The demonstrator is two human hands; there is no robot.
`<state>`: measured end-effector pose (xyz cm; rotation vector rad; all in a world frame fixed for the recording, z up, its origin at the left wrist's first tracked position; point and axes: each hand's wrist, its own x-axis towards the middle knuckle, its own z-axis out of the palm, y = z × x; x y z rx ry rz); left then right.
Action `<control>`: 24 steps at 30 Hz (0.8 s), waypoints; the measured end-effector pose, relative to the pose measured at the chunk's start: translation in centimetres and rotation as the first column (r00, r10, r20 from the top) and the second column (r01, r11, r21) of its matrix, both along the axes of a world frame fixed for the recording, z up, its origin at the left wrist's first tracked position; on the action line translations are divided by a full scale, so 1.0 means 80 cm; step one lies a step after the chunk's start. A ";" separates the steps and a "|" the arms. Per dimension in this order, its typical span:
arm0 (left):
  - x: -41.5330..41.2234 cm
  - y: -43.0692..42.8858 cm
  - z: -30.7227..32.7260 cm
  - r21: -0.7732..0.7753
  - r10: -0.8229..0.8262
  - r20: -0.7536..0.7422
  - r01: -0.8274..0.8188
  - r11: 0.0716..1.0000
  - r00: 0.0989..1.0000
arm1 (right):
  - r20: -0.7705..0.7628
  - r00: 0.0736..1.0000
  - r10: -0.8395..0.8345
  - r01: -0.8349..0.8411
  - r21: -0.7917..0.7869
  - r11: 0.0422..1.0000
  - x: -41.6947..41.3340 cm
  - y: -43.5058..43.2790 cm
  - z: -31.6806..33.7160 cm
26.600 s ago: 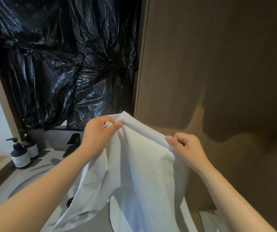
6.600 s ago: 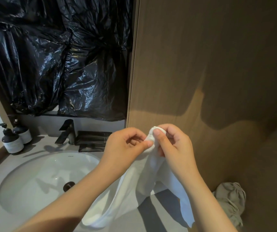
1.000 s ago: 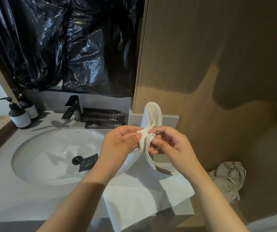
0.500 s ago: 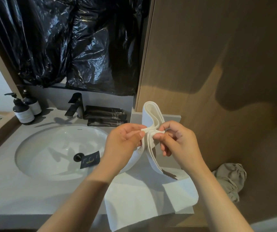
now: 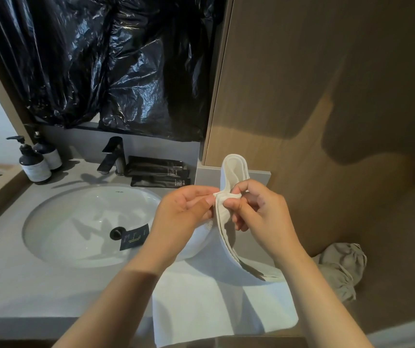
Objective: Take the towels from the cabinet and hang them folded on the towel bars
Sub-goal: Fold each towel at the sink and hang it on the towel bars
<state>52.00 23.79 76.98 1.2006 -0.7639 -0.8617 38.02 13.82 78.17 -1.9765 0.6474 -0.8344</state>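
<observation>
Above the counter (image 5: 13, 285), white towel (image 5: 216, 302), its hem looped upward, pinched by left hand (image 5: 181, 214) and right hand (image 5: 259, 212).

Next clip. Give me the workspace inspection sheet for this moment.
Surface: grey countertop with white sink.
Job's things: white towel, lower part on the countertop, upper edge lifted in a loop; no towel bar seen.
Clutter: two pump bottles, black sachets, dark card in the sink, grey cloth bundle at right.
Hands: left hand and right hand both pinch the towel's edge.
Cables: nothing seen.
Surroundings: black plastic sheet, wooden panel, faucet.
</observation>
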 end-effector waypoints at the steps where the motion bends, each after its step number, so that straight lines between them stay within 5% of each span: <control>1: 0.001 0.001 0.000 0.000 -0.016 0.009 0.016 1.000 1.000 | 0.007 1.000 -0.005 0.005 0.000 1.000 0.000 0.000 -0.001; 12: -0.005 -0.001 -0.001 -0.040 0.078 0.130 -0.073 0.997 0.988 | 0.041 0.996 0.074 -0.076 0.055 0.996 -0.004 -0.006 -0.002; 18: 0.005 0.003 0.003 -0.046 0.096 0.237 -0.088 0.995 0.967 | -0.304 0.948 0.100 -0.130 -0.080 0.988 -0.029 -0.050 0.006; 24: 0.035 0.008 0.026 -0.102 0.162 0.334 -0.135 0.986 0.928 | -0.648 0.757 -0.082 -0.288 -0.444 0.848 -0.034 -0.110 0.038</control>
